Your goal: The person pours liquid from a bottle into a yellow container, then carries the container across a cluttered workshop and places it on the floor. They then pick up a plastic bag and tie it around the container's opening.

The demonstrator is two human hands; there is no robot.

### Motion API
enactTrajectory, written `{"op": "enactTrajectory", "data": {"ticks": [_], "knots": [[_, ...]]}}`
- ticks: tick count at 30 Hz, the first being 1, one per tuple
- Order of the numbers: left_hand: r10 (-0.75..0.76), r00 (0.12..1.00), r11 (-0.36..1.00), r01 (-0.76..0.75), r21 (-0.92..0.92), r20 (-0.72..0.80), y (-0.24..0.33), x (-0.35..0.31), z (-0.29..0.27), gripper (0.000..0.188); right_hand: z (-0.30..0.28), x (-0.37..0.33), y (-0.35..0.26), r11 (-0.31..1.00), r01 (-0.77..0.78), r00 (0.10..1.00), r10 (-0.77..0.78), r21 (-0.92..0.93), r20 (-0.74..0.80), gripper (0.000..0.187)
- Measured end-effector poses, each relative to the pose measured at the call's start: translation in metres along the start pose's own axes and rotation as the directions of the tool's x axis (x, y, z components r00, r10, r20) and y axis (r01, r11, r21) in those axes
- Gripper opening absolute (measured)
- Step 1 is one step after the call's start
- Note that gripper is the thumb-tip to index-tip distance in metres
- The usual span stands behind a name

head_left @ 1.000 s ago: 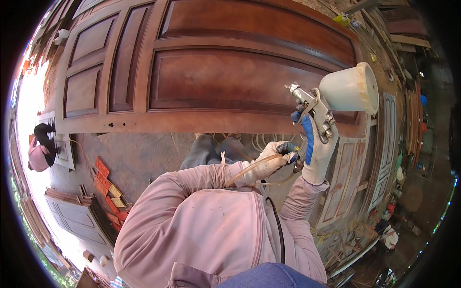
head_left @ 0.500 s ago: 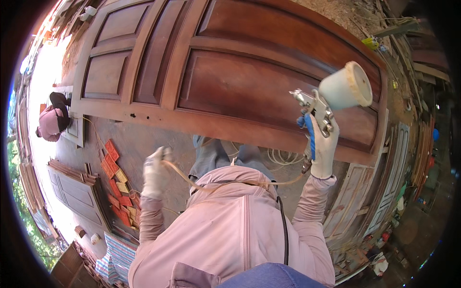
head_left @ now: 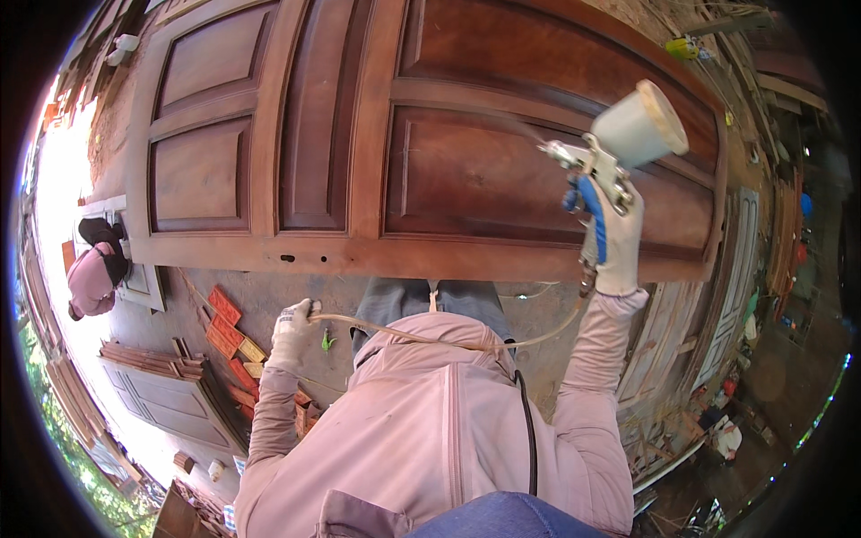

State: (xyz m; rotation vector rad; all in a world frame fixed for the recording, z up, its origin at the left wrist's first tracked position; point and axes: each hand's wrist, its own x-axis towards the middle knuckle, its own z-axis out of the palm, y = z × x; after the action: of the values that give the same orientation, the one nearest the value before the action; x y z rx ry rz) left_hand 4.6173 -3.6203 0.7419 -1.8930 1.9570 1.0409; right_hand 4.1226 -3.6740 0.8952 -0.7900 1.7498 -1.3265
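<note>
In front of me lies a brown panelled wooden door point(head_left: 377, 134), with holes along its near edge. My right hand point(head_left: 619, 233), in a white and blue glove, is closed around a metal spray gun point(head_left: 603, 166). A pale cup point(head_left: 639, 124) sits tilted on top of the gun, whose nozzle points left over the door. Faint mist shows at the nozzle. My left hand point(head_left: 292, 334), gloved in white, is closed on a thin yellowish hose point(head_left: 404, 337). That hose crosses my waist and runs up to the gun's handle.
A person in pink point(head_left: 95, 273) bends over a pale panel at the far left. Red and yellow pieces point(head_left: 230, 327) lie on the floor beside stacked grey doors point(head_left: 170, 394). More door panels point(head_left: 659, 341) lean at the right. A green object point(head_left: 327, 341) lies near my left hand.
My right hand has raised the spray gun slightly, and mist now shows at its nozzle. My left hand, still on the hose, is slightly lower. The view has shifted along the door.
</note>
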Motion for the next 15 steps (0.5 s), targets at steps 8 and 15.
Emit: {"op": "enactTrajectory", "data": {"ticks": [8,15], "knots": [[0.069,0.966,0.996,-0.078,0.03,0.248,0.007,0.033,-0.002,0.028,-0.033,-0.034,-0.014,0.95,-0.007,0.917,-0.117,-0.311,-0.38,0.023],[0.072,0.958,0.995,-0.087,0.043,0.277,-0.001,0.044,0.003,0.028,0.023,-0.026,-0.016,0.969,-0.025,0.983,-0.021,-0.246,-0.183,0.022]]}}
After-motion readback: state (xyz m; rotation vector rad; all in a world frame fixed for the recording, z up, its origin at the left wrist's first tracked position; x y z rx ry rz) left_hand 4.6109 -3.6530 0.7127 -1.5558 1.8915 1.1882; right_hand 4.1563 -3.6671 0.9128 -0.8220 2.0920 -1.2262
